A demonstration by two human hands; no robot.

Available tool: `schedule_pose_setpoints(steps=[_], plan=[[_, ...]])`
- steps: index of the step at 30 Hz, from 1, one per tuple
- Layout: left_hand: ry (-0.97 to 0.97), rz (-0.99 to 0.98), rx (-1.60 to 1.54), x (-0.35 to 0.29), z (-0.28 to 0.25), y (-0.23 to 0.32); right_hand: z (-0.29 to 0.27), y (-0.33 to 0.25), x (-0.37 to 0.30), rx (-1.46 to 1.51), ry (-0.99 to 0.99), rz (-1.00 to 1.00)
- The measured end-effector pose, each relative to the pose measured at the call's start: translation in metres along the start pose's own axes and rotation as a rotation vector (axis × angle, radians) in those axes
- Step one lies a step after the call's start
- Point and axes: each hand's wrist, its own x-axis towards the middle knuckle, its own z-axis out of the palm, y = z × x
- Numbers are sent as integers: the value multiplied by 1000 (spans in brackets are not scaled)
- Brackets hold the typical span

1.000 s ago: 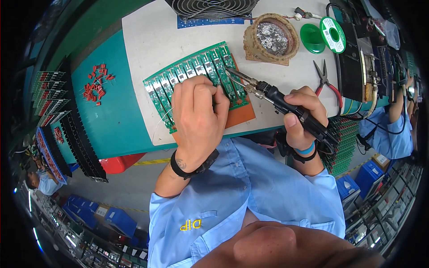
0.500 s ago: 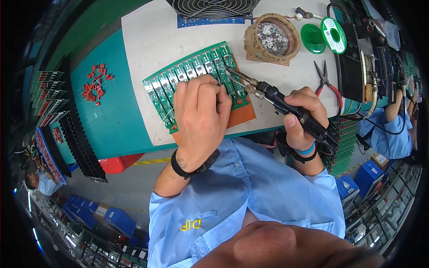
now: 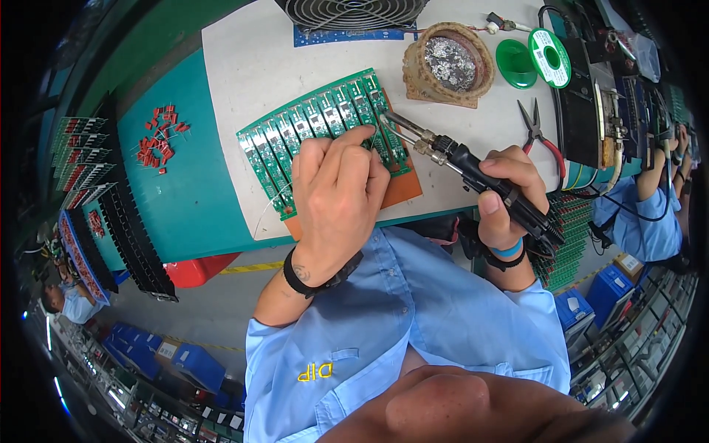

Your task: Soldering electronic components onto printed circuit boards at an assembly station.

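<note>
A panel of green circuit boards (image 3: 266,157) lies on an orange-brown board (image 3: 401,190) in front of me. My left hand (image 3: 336,196) rests over the panel's near side, its fingers bent and index finger reaching toward the right-hand boards. A thin pale solder wire (image 3: 272,208) runs into this hand from the left, and a fine end shows by the index fingertip. Closed around the black handle of a soldering iron (image 3: 467,164), my right hand (image 3: 509,196) holds it slanted to the left. The iron's tip is at the panel's right part, close to my left fingertips.
Behind the panel stand a fan (image 3: 353,13) and a crusty round pot (image 3: 413,70) of silvery scraps. Green solder spools (image 3: 517,65) and red-handled pliers (image 3: 548,144) are at right. Red components (image 3: 156,140) lie on the green mat (image 3: 196,199); a black rack (image 3: 133,229) stands at left.
My left index finger has stretched out to the right and the hand has opened slightly from its tighter bunch. The iron and my right hand have shifted a little to the right.
</note>
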Motion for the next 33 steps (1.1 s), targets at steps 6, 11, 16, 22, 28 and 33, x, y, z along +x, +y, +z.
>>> schedule_pose_setpoints(steps=[6, 11, 16, 22, 28, 33], plan=[[2, -10, 10, -1, 0, 0, -1, -3, -1, 3, 5, 0], [8, -13, 3, -1, 0, 0, -1, -4, -1, -4, 3, 1], [50, -21, -37, 1, 1, -1, 1, -4, 1, -2, 4, -2], [83, -58, 1, 7, -2, -1, 2, -3, 2, -6, -5, -2], [81, -62, -11, 8, 0, -1, 4, -4, 2, -24, -23, 32], [70, -60, -5, 8, 1, -2, 6, -6, 0, -41, -28, 82]])
